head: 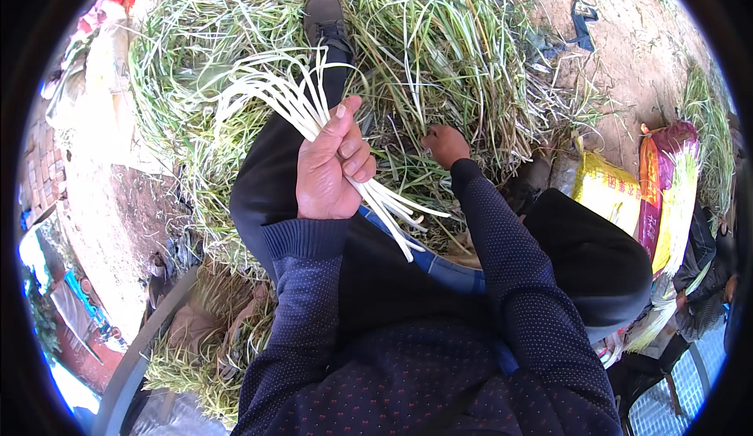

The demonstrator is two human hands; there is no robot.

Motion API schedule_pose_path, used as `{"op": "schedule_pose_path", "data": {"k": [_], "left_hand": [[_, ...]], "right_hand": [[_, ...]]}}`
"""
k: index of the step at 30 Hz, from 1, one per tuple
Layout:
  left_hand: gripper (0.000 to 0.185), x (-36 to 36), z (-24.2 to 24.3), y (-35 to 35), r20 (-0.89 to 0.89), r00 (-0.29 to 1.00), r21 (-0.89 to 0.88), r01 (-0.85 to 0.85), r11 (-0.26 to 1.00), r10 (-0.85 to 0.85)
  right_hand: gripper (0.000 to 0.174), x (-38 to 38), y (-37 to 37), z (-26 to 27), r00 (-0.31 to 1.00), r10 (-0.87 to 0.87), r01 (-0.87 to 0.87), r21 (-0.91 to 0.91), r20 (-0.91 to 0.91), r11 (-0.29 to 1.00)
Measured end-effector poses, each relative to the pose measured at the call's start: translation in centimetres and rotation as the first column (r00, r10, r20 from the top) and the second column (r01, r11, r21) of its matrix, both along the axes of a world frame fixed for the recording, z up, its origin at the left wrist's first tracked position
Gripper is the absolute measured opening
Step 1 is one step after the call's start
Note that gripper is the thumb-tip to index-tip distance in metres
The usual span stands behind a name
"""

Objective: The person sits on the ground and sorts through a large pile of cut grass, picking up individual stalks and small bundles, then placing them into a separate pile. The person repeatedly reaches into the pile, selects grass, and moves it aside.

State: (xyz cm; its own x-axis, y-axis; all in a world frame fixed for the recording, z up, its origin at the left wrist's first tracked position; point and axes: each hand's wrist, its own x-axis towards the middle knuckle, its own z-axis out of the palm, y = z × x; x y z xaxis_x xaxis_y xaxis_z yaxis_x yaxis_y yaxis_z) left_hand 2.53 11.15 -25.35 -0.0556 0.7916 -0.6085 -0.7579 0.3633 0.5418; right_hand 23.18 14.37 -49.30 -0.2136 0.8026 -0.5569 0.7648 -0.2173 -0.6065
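My left hand [335, 171] is closed round a bundle of long, pale vegetable stalks [288, 103]. Their thin, curling ends fan out towards the upper left, and the thicker white ends stick out below my fist, above my lap. Lower and further right, my right hand [448, 144] hangs over a heap of green leaves [435, 41], its fingers curled at the edge of the long blades. Whether it pinches a leaf cannot be made out. Loose leaves cover the ground around my outstretched shoe [325, 15].
To the right stand a yellow sack [606, 186] and a purple and orange sack [650, 192], with pale stalks [682, 200] lying against them. Another person's hand [681, 300] shows at the right rim. A dark strap [582, 24] lies on bare earth.
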Motion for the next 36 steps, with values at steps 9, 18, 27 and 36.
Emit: {"op": "schedule_pose_path", "data": {"k": [9,18,27,36], "left_hand": [[0.024,0.6,-1.8,-0.2,-0.091,0.995,-0.029,0.024,0.999,-0.027],[0.019,2.6,-2.9,-0.9,-0.29,0.952,-0.029,0.09,0.995,-0.095],[0.019,3.3,-4.2,-1.4,-0.454,0.886,0.073,0.139,0.988,-0.091],[0.017,3.4,-4.5,-1.4,-0.517,0.851,0.134,0.191,0.973,-0.096]], "right_hand": [[0.003,0.6,0.9,10.8,0.657,-0.352,0.511,0.051,-0.667,0.858],[0.016,-0.7,-6.2,18.7,0.853,-0.085,0.3,0.351,-0.515,0.887],[0.02,-0.8,-9.0,21.2,0.991,0.101,-0.015,0.664,-0.093,0.748],[0.023,-0.3,-8.6,20.9,0.95,0.165,-0.002,0.522,-0.266,0.853]]}}
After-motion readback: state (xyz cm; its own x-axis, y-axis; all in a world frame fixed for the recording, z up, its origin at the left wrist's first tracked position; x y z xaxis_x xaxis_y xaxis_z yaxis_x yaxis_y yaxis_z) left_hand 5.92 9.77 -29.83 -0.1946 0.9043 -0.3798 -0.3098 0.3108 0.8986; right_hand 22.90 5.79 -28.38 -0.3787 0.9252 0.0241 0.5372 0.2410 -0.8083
